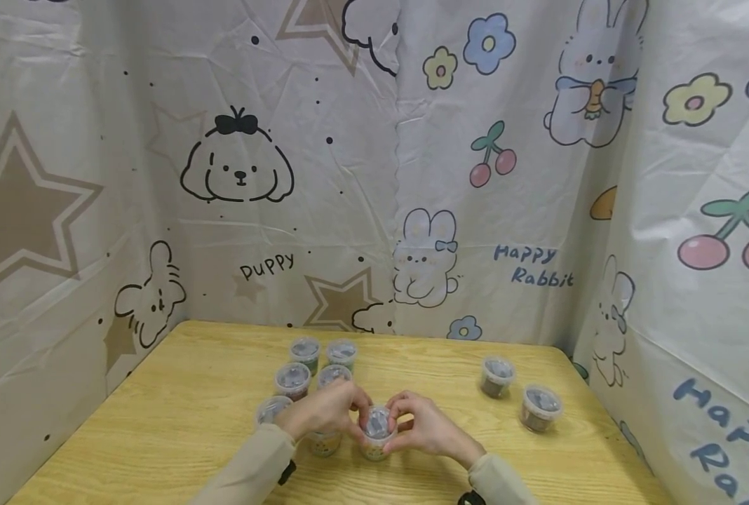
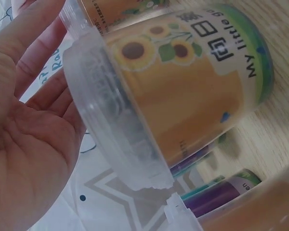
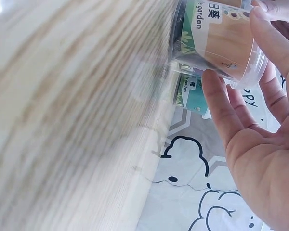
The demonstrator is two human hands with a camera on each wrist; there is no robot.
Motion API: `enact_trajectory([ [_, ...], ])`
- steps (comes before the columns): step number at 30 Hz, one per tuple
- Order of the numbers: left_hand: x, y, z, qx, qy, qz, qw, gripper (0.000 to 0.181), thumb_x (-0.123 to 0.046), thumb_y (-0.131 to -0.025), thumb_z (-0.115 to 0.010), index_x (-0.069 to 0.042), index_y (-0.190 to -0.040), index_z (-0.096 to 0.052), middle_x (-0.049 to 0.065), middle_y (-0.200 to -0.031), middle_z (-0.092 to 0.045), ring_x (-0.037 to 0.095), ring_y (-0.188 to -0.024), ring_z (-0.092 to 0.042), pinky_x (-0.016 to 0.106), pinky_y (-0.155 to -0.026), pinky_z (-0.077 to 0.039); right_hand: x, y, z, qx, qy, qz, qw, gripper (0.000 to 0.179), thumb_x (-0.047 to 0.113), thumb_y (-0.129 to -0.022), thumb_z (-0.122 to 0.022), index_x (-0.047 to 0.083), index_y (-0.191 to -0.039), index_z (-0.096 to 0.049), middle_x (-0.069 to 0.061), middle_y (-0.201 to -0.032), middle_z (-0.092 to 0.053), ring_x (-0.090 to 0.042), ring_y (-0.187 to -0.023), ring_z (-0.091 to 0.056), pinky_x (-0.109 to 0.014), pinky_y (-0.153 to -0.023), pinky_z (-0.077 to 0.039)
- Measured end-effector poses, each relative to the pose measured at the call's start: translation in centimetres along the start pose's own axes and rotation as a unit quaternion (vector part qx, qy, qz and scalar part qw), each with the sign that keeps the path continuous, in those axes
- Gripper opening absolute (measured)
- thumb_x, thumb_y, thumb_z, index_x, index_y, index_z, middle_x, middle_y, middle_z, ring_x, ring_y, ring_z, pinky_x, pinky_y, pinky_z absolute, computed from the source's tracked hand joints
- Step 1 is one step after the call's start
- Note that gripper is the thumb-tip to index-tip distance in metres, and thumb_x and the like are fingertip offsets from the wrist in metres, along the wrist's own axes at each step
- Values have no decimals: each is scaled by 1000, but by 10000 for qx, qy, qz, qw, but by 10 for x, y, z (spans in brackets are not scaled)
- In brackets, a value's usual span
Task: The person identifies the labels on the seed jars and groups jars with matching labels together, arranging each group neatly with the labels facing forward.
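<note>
Near the front of the table, both hands are on one clear plastic cup (image 1: 376,443), which has a grey crinkled top. My left hand (image 1: 332,408) grips its upper left side with thumb and fingers. From the other side, my right hand (image 1: 426,426) holds it around the rim. In the right wrist view, this cup (image 3: 226,41) has an orange label with a green lower band, and the right hand (image 3: 260,139) curls about it. Beside the left palm (image 2: 33,134), another cup (image 2: 183,91) shows a sunflower label; in the head view this cup (image 1: 325,443) stands under the left wrist.
Several similar cups (image 1: 293,379) stand in two rows at left, partly behind the left forearm. Two more, a cup (image 1: 497,379) and a nearer cup (image 1: 541,409), are at right. Printed cloth (image 1: 349,175) walls surround the wooden table (image 1: 223,365).
</note>
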State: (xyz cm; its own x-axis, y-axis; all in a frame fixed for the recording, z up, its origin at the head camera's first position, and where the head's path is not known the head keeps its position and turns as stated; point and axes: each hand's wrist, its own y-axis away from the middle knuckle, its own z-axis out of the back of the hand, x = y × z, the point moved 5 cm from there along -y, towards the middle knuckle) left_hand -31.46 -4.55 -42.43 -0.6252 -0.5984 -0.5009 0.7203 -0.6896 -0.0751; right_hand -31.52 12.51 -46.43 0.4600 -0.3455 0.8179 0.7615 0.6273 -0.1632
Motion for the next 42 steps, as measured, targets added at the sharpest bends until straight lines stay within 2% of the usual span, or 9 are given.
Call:
enact_trajectory([
  [5, 0, 0, 1, -4, -13, -5, 10000, 18, -25, -70, -88, -22, -68, -71, 1, -118, -71, 17, -111, -64, 26, -89, -55, 2, 0, -1, 10, 13, 4, 10000, 29, 17, -75, -86, 7, -81, -60, -8, -118, -54, -18, -107, -54, -26, -84, -58],
  [16, 1, 1, 2, 54, 67, 92, 9999, 17, -21, -72, -88, -21, -68, -72, 8, -122, -70, 21, -113, -64, 29, -89, -56, 0, 0, -3, 10, 99, -100, 9999, 31, 19, -75, -86, 8, -81, -58, -8, -121, -53, -19, -109, -54, -27, -84, -58],
  [26, 0, 2, 4, 137, 217, 128, 9996, 16, -20, -72, -88, -20, -68, -72, 3, -119, -71, 19, -114, -64, 28, -90, -56, -2, -1, -4, 32, 73, -99, 9999, 29, 20, -76, -85, 9, -83, -59, -9, -120, -52, -19, -108, -53, -29, -83, -59],
  [42, 1, 0, 4, 179, 106, -26, 9998, 17, -21, -72, -88, -21, -68, -72, -2, -114, -73, 16, -114, -64, 27, -92, -56, 0, 0, -5, 8, 228, -109, 9997, 31, 22, -76, -85, 8, -82, -58, -7, -117, -51, -18, -106, -52, -33, -81, -60],
])
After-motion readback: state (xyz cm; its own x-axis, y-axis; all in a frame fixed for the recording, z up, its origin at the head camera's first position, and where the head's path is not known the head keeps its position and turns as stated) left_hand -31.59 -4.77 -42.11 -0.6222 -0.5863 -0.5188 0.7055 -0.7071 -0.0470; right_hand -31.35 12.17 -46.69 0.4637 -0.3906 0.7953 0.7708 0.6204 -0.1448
